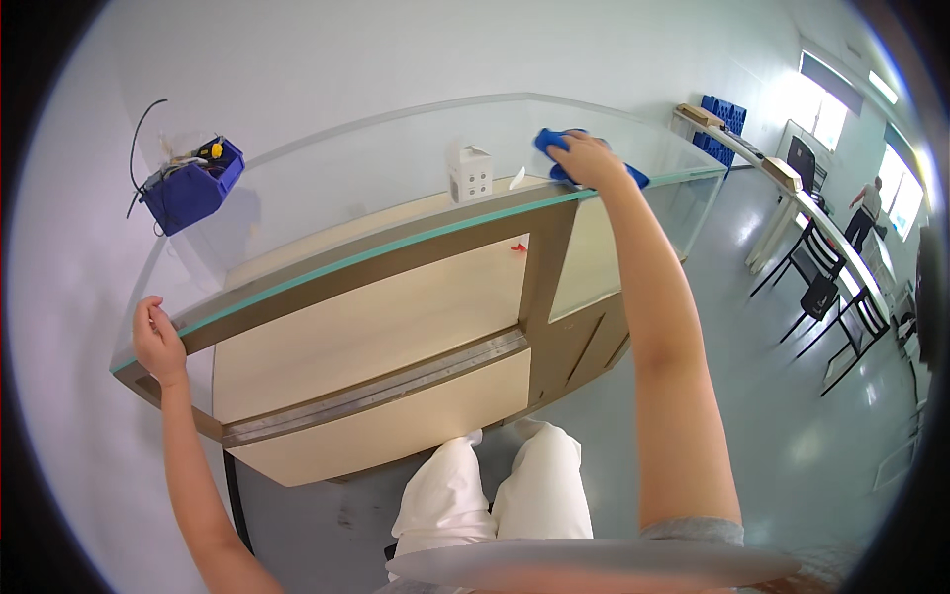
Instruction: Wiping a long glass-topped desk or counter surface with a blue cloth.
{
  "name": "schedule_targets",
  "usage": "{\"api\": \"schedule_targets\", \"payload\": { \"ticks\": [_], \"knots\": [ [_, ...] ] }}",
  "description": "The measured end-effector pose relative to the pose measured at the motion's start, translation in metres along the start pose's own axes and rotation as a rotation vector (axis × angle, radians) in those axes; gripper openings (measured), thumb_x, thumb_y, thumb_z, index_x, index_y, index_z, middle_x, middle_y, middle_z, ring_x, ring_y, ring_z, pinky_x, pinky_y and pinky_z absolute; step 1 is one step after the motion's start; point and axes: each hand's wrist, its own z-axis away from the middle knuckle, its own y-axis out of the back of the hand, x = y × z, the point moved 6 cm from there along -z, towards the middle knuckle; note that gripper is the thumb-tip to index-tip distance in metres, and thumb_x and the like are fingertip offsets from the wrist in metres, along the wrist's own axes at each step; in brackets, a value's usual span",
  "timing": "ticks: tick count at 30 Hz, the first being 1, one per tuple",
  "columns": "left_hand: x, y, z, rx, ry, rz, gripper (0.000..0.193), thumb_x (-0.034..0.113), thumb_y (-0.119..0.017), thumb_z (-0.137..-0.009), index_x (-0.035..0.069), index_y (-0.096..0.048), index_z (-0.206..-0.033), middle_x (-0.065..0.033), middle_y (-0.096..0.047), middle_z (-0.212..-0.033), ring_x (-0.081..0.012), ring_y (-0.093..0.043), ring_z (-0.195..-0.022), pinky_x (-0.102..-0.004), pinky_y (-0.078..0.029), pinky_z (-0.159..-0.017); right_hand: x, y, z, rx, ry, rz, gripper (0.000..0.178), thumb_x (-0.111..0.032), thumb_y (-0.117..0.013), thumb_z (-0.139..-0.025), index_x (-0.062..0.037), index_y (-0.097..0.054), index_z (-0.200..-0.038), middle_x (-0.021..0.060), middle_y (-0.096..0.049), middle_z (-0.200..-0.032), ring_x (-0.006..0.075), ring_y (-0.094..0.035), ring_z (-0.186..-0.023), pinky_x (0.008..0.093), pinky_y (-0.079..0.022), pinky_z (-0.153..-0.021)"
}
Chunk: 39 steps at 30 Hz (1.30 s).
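A glass display case [396,220] with a brown frame stands in front of me. My right hand [589,160] presses a blue cloth [625,175] onto its glass top, near the right part of the front edge. At the left front corner, my left hand [158,342] has its fingers curled at the edge of the case. Just left of the cloth are a small white box [471,174] and a small white piece [517,178] on the glass. Inside the case, a small red thing [519,247] lies on the cream panel.
A blue bin [198,188] holding cables and tools sits at the glass top's far left. Along the right side run a long white table [772,220] and black chairs [814,259]. Blue crates [720,129] stand by the wall, and another person [868,210] is near the windows.
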Motion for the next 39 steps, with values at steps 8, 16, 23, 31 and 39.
{"api": "schedule_targets", "payload": {
  "ticks": [8, 16, 23, 31, 39],
  "knots": [
    [0.000, 0.004, -0.002, 0.014, 0.057, -0.038, 0.017, 0.014, -0.049, -0.094, 0.007, -0.064, -0.098, -0.0055, -0.067, -0.094, -0.0209, -0.060, -0.073, -0.0307, -0.047, -0.066, 0.013, 0.001, -0.010, 0.022, -0.306, -0.207, 0.053, -0.048, -0.037, -0.094, -0.0203, -0.047, -0.139, 0.0070, -0.037, -0.149, 0.0341, -0.033, -0.137, 0.0481, -0.030, -0.111],
    [-0.034, -0.007, 0.003, -0.023, 0.098, -0.045, 0.018, 0.015, -0.051, -0.094, 0.007, -0.064, -0.103, -0.0074, -0.068, -0.098, -0.0217, -0.063, -0.080, -0.0315, -0.048, -0.068, -0.001, 0.008, -0.001, 0.041, -0.356, -0.279, 0.052, -0.047, -0.038, -0.095, -0.0208, -0.047, -0.139, 0.0069, -0.037, -0.149, 0.0357, -0.033, -0.137, 0.0513, -0.033, -0.108],
    [0.021, -0.096, -0.079, -0.593, 0.071, 0.136, 0.043, 0.031, -0.058, -0.091, 0.001, -0.055, -0.123, -0.0179, -0.058, -0.121, -0.0280, -0.054, -0.116, -0.0330, -0.041, -0.098, 0.006, -0.005, -0.019, 0.042, -0.176, -0.376, 0.054, -0.049, -0.040, -0.094, -0.0195, -0.048, -0.138, 0.0086, -0.039, -0.147, 0.0347, -0.034, -0.136, 0.0493, -0.033, -0.108],
    [0.345, -0.233, -0.054, -1.051, -0.456, 0.139, 0.055, 0.042, -0.051, -0.094, 0.007, -0.046, -0.136, -0.0185, -0.041, -0.143, -0.0339, -0.033, -0.135, -0.0422, -0.028, -0.111, 0.188, -0.094, -0.083, -0.029, -0.283, -0.211, 0.056, -0.053, -0.040, -0.091, -0.0249, -0.046, -0.139, 0.0067, -0.033, -0.151, 0.0373, -0.033, -0.136, 0.0515, -0.030, -0.110],
    [0.429, -0.337, -0.023, -1.044, -0.604, 0.197, 0.065, 0.054, -0.042, -0.095, 0.012, -0.037, -0.144, -0.0160, -0.026, -0.153, -0.0328, -0.021, -0.142, -0.0490, -0.020, -0.114, 0.239, -0.131, -0.070, -0.017, -0.234, -0.076, 0.053, -0.049, -0.045, -0.093, -0.0219, -0.046, -0.138, 0.0078, -0.037, -0.148, 0.0391, -0.033, -0.135, 0.0536, -0.033, -0.108]
  ]
}}
